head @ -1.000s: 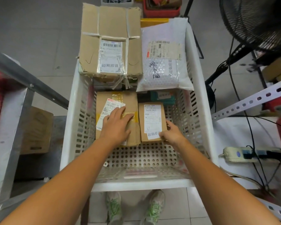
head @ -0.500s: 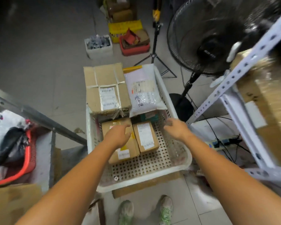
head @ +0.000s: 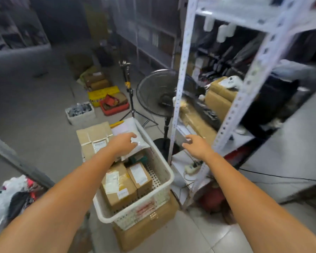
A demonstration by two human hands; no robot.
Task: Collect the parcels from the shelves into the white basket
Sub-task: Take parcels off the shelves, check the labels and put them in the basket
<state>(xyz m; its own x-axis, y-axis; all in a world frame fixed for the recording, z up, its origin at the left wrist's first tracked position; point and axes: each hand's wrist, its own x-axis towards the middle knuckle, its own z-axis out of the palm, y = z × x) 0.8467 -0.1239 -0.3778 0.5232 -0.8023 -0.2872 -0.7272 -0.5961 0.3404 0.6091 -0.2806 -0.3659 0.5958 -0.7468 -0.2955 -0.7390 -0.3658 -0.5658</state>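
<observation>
White basket, its walls patterned with rows of small holes. Inside, a brown cardboard parcel bears white labels and yellow tape; a smaller brown parcel has one white label. A teal box shows behind them. A pale grey mailer bag. A brown carton strapped with white tape. A black fan. A white shelf upright dotted with holes. A yellow crate, a red tray, a grey floor.

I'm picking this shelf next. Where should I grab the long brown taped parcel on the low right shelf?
The long brown taped parcel lies flat, running back into the shelf, a dark object along its far side. So probably grip its near end, coming from the open front by the right hand.
</observation>
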